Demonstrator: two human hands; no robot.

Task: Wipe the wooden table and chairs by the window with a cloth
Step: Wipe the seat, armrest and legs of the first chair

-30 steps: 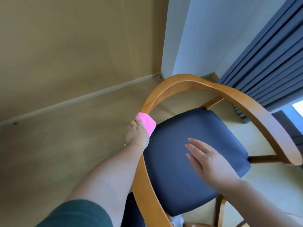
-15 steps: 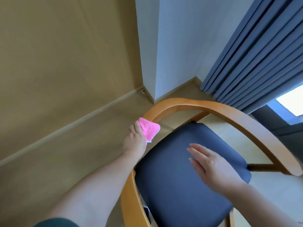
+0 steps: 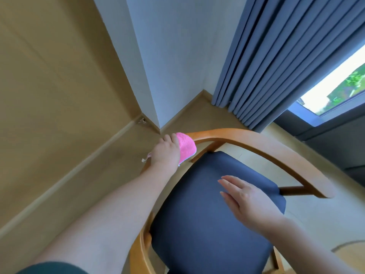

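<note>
A wooden chair with a curved backrest rail [image 3: 262,149] and a dark blue seat cushion [image 3: 197,210] stands below me. My left hand [image 3: 166,153] is shut on a pink cloth [image 3: 186,148], which is wrapped over the rail at its far left bend. Fingers spread, my right hand [image 3: 248,200] lies flat on the right part of the cushion and holds nothing. The rail under the cloth and under my left arm is hidden.
A tan wood-panelled wall [image 3: 49,86] runs along the left and a white wall corner [image 3: 158,66] stands behind the chair. Grey-blue curtains [image 3: 276,62] hang at the back right beside a window [image 3: 335,89]. Pale floor [image 3: 325,224] shows right of the chair.
My left hand has slid the pink cloth along the rail, from the left arm up toward the back bend. The view has tilted up, showing the curtains and window. My right hand stays on the cushion.
</note>
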